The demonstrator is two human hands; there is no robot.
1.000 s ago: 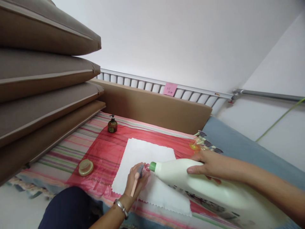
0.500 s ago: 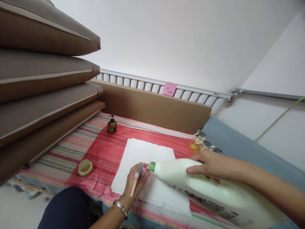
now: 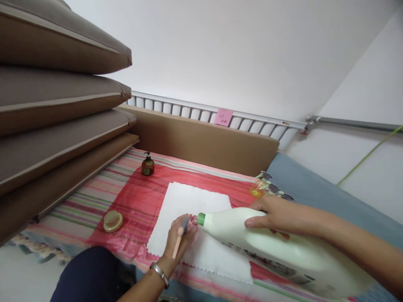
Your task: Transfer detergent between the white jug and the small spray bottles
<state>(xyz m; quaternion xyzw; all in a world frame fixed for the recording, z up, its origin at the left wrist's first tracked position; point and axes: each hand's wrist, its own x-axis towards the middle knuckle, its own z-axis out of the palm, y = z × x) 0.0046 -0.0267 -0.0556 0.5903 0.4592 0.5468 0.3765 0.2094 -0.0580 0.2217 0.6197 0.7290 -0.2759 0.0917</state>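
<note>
I count two hands at work, with one big jug (image 3: 239, 228) and one small clear bottle (image 3: 194, 237) between them. The right hand (image 3: 269, 214) is clamped on the jug near its handle; the left hand (image 3: 170, 243) is closed around the little bottle, and one peach-and-grey pump piece (image 3: 176, 247) lies along it. Both vessels are above one white cloth (image 3: 204, 201), spread over a red sheet (image 3: 135, 197). Near the back sits one dark pump bottle (image 3: 147, 166), and at the left one round pale lid (image 3: 112, 221). Beyond the right hand, which partly hides them, stand at least three small pump bottles (image 3: 256, 191). Stacked cushions (image 3: 63, 88) crowd the left side. The jug is pale green, tilted nearly flat, its green spout (image 3: 200, 219) at the pink-tinged mouth of the clear bottle; whether they touch, I cannot tell.
</note>
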